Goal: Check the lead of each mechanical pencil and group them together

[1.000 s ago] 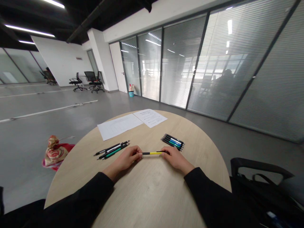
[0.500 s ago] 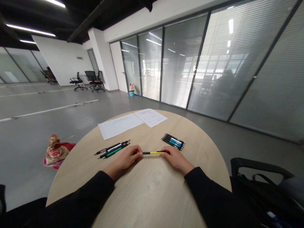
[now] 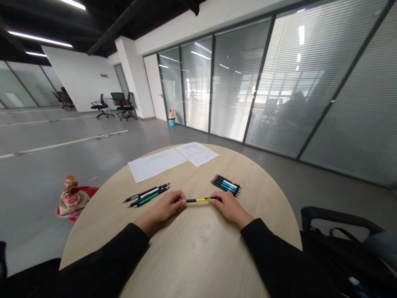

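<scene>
A yellow-and-black mechanical pencil (image 3: 198, 200) lies level just above the round pale-wood table (image 3: 198, 256). My left hand (image 3: 164, 206) pinches its left end, and my right hand (image 3: 231, 208) holds its right end between the fingers. Left of it, a few black, white and green pens (image 3: 148, 195) lie side by side. A tighter bundle of black, blue and green pens (image 3: 226, 185) sits just beyond my right hand. Two printed sheets of paper (image 3: 156, 164) lie at the table's far side.
A red and patterned bag (image 3: 72, 198) sits on the grey floor past the table's left edge. A black bag on a chair (image 3: 338, 248) stands at the right. Glass partitions with blinds (image 3: 263, 82) run along the right; office chairs (image 3: 122, 104) stand far back.
The view has turned very slightly, shifting the room a little. My hands and the pencil stay in nearly the same place.
</scene>
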`<state>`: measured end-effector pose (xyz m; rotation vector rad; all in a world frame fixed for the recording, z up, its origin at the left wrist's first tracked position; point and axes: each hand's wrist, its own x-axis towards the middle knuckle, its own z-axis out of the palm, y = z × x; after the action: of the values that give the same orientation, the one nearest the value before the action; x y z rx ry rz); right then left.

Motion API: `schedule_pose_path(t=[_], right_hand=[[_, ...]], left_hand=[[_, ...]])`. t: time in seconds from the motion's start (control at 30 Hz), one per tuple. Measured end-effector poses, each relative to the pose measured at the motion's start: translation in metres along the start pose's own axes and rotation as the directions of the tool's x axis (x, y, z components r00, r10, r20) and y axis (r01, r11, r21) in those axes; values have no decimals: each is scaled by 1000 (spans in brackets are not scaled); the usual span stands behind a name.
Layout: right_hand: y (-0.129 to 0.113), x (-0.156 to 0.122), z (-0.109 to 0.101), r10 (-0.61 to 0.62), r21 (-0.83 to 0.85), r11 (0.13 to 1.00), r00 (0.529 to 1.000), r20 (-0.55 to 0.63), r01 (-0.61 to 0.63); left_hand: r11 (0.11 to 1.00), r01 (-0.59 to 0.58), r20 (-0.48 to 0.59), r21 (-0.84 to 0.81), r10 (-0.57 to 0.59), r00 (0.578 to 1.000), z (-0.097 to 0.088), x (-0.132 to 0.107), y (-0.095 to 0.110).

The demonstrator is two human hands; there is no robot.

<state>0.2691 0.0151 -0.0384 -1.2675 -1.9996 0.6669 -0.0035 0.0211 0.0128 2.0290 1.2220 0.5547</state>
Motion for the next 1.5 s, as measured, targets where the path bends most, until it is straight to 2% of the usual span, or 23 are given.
schedule_pose_path(t=[0.13, 0.27, 0.53, 0.73, 1.0, 1.17, 1.3, 1.5], right_hand=[[-1, -1, -1, -4, 20, 1000, 1000, -15, 4], [-2, -1, -1, 1, 53, 999, 1000, -21, 0], [-1, 0, 3, 50, 32, 998, 999, -12, -49], [-5, -1, 0, 24, 17, 1000, 1000, 5, -24], [-6, -1, -2, 26, 13, 1000, 999, -26, -25], [-5, -1, -1, 31, 5, 1000, 999, -14, -31], [-3, 0, 0, 32, -8, 999, 999, -3, -33], [0, 0, 2, 11, -12, 1000, 1000, -10, -11]], left_hand=[[999, -9, 19, 32, 8, 1000, -1, -1, 3], [1000, 2, 42, -29, -1, 999, 0, 0, 4], [993, 43, 16, -107, -42, 999, 7, 5, -9], [991, 65, 23, -119, -62, 998, 7, 5, -11], [969, -17, -26, -248, 11, 1000, 11, 3, -7], [989, -53, -13, -141, 51, 999, 6, 3, -6], [998, -41, 4, -44, 41, 999, 2, 3, -4], [999, -6, 18, -52, 7, 1000, 5, 4, -7]])
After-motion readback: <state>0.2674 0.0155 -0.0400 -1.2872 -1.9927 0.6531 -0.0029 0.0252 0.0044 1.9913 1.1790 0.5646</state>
